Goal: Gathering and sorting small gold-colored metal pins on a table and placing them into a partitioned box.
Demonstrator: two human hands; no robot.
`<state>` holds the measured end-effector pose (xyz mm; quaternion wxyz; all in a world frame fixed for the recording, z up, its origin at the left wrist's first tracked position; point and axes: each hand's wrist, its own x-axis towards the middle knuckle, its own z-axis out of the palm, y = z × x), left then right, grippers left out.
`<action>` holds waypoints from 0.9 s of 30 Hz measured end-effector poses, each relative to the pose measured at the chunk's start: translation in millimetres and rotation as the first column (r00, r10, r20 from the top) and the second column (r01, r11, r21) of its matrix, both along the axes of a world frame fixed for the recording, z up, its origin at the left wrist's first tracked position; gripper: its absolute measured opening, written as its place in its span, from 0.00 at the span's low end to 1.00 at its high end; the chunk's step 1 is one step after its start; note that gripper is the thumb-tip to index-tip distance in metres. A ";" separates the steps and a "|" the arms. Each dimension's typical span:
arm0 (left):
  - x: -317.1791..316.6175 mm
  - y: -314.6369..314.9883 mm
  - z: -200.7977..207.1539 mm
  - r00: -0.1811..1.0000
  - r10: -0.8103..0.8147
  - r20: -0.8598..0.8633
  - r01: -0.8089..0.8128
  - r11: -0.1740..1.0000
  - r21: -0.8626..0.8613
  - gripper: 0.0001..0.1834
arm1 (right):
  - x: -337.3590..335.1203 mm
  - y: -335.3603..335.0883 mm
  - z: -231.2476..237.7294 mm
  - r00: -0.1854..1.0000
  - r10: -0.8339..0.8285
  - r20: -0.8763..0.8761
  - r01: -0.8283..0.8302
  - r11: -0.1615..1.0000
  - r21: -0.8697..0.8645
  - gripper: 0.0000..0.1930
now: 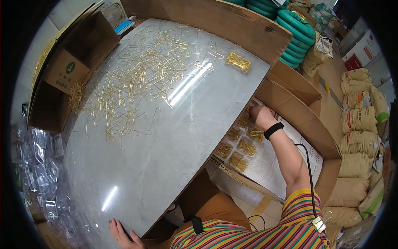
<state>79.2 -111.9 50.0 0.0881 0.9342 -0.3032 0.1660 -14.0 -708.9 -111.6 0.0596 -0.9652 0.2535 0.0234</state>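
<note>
My left hand [123, 237] rests on the near corner of the grey tabletop [166, 182], fingers stretched out and holding nothing. At the right, my right hand [262, 117] reaches down into an open carton [290, 95] beside the table. Its fingers are curled, and what they grip is mostly hidden under the hand. Next to it, several clear plastic boxes of gold-coloured wire hooks [247, 147] lie in rows on printed paper [269, 166]. One more filled box [238, 62] stands on the table's far right. Loose gold wire hooks [141, 74] are strewn across the table's far half.
Clear empty plastic boxes [45, 174] are heaped left of the table. A cardboard bin [66, 74] stands at the far left edge, with a hook bundle beside it. A cardboard wall [215, 20] runs along the back. Green coils [296, 35] and stacked sacks [358, 145] stand beyond.
</note>
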 end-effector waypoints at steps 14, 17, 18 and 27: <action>-0.8 2.5 -1.0 1.000 -0.009 0.003 0.009 1.000 -0.009 0.24 | -1.3 -9.5 -6.6 1.000 0.026 0.004 -0.026 0.997 0.066 0.14; 1.1 1.9 -2.1 1.000 -0.010 0.002 0.010 1.000 -0.007 0.24 | 0.5 -5.9 -6.1 0.998 0.009 0.059 -0.014 0.997 0.071 0.13; 2.5 0.8 -2.4 1.000 -0.012 0.002 0.012 1.000 -0.005 0.24 | 0.9 -3.8 -3.5 0.997 0.005 0.078 -0.011 0.997 0.079 0.13; -0.2 0.9 -0.7 1.000 -0.001 0.009 0.001 1.000 0.001 0.22 | -11.0 -6.7 19.2 0.993 -0.090 0.080 0.071 0.973 0.218 0.11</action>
